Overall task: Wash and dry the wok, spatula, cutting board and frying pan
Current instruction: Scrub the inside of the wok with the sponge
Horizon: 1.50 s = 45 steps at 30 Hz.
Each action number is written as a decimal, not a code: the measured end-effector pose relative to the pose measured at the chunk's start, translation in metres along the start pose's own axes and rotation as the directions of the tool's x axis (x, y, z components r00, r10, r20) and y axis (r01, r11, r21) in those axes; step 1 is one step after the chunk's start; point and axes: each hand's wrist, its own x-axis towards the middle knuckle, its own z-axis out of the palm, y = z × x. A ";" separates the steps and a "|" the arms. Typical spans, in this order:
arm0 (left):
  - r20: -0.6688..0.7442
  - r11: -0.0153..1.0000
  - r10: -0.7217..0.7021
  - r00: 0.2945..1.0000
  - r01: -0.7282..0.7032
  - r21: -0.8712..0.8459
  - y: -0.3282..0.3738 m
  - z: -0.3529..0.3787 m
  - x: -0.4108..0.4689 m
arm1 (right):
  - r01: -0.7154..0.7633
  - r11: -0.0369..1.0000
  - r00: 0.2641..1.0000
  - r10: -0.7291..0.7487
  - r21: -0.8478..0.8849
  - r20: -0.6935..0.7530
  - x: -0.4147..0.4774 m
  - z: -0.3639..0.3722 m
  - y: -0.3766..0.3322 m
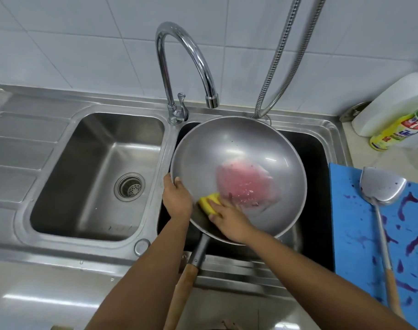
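Sink (pixel 60 177), steel with two basins, fills the view. Your wok (pixel 246 148) tilts over its right basin, with pink residue inside. To the right, a purple-stained blue cutting board (pixel 360 234) lies on the surface, the spatula (pixel 381 186) resting on it. Your left hand (pixel 177 198) fingers clamp the wok's near rim. Your right hand (pixel 229 217) fingers grip a yellow sponge (pixel 209 202) against the wok's inside.

- The wok (pixel 239 151) hides most of the right basin (pixel 318 167).
- The cutting board (pixel 351 210) is cut off at 4 o'clock.
- The right hand (pixel 229 220) covers part of the sponge (pixel 209 203).
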 end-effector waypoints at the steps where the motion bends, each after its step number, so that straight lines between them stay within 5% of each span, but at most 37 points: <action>1: 0.003 1.000 0.001 1.000 -0.001 -0.002 0.000 0.000 0.000 | 0.012 0.999 1.000 -0.012 -0.047 -0.007 0.012 -0.004 0.006; 5: 0.023 0.999 -0.030 0.999 0.031 -0.021 0.001 -0.001 0.000 | -0.120 0.950 0.982 0.072 -0.287 -0.172 0.046 -0.030 0.035; 8: 0.034 0.999 -0.039 0.999 0.040 -0.020 0.002 -0.001 -0.001 | -0.250 0.936 0.947 0.183 -0.249 -0.263 0.048 -0.036 0.038; 15: 0.024 1.000 -0.022 0.999 0.021 0.022 -0.002 0.000 0.002 | 0.213 0.958 0.962 -0.240 -0.192 -0.130 0.054 -0.009 0.010; 22: 0.059 0.997 -0.048 0.997 0.045 0.058 -0.003 0.000 0.004 | -0.007 0.988 0.948 -0.042 -0.153 -0.315 0.115 -0.045 0.016; 28: 0.053 0.997 -0.011 0.999 0.007 0.082 0.000 -0.001 0.004 | 0.518 0.820 0.806 -0.563 -0.243 -0.183 0.105 -0.032 -0.016; 30: 0.042 0.996 -0.024 0.999 0.020 0.089 0.001 -0.001 0.004 | 0.465 0.840 0.796 -0.535 -0.279 -0.284 0.121 -0.050 -0.025; 34: 0.046 0.996 -0.043 0.998 0.039 0.076 0.007 -0.003 0.001 | 0.161 0.981 0.818 -0.196 -0.113 -0.540 0.141 -0.072 -0.036; 40: 0.034 0.996 -0.036 0.999 0.033 0.088 0.009 -0.004 0.002 | 0.425 0.805 0.738 -0.573 -0.413 -0.357 0.142 -0.061 -0.041; 45: 0.078 0.996 -0.034 0.996 0.027 0.088 0.008 -0.005 0.001 | 0.052 0.978 0.773 -0.167 -0.201 -0.612 0.152 -0.087 -0.033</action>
